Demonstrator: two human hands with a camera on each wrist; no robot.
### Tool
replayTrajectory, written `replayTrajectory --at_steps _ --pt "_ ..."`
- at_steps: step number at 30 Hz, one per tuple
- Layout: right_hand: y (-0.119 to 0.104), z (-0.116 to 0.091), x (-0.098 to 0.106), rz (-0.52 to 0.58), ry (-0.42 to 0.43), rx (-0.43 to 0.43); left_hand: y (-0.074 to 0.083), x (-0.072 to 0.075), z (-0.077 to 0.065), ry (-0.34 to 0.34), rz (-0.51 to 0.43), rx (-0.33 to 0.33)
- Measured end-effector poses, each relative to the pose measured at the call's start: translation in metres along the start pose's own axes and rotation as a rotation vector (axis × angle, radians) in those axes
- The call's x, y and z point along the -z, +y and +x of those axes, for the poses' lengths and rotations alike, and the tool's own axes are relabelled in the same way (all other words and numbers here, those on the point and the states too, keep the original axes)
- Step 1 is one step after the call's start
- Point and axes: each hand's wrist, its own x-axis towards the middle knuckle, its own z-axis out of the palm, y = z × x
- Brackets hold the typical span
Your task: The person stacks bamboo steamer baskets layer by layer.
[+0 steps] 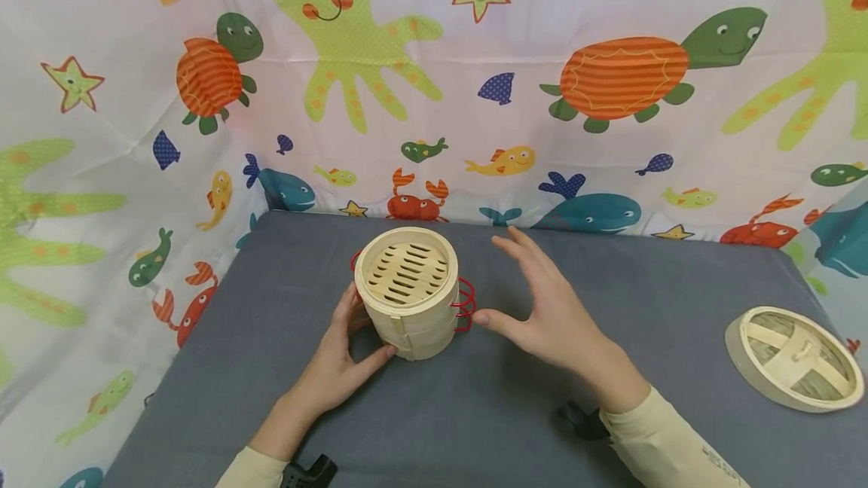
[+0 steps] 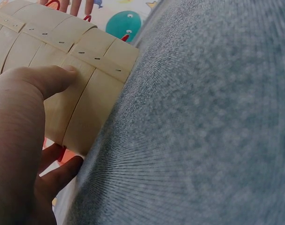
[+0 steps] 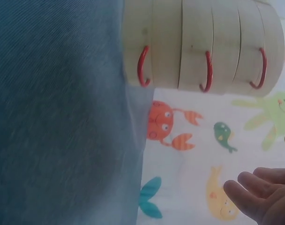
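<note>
A stack of bamboo steamer baskets [image 1: 423, 326] stands on the grey cloth, its slatted top [image 1: 407, 273] uncovered. Three red handles [image 3: 209, 70] run up one side in the right wrist view. My left hand [image 1: 332, 367] holds the stack low on its left side. In the left wrist view its thumb [image 2: 53, 79] lies along the front wall, and the fingers [image 2: 62, 176] reach around the far side by a red loop. My right hand [image 1: 552, 311] is held to the right of the stack with fingers spread and nothing in it, the thumb tip near the red handles.
A round bamboo lid [image 1: 795, 358] with crossed strips lies at the right end of the grey cloth-covered table [image 1: 475, 428]. Behind and to the left hangs a white curtain [image 1: 420, 36] printed with sea animals.
</note>
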Motion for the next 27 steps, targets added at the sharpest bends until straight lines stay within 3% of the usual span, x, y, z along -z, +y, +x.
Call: replayTrajectory --at_steps 9,19,27 --pt "0.014 -0.009 0.011 -0.021 0.027 -0.042 -0.001 0.001 0.002 0.002 0.008 -0.010" --pt "0.024 -0.014 0.024 -0.047 0.051 -0.087 -0.001 0.000 -0.002 -0.005 -0.003 0.029" --pt "0.039 -0.022 0.034 -0.052 0.082 -0.105 -0.001 0.001 0.002 -0.005 -0.008 0.010"
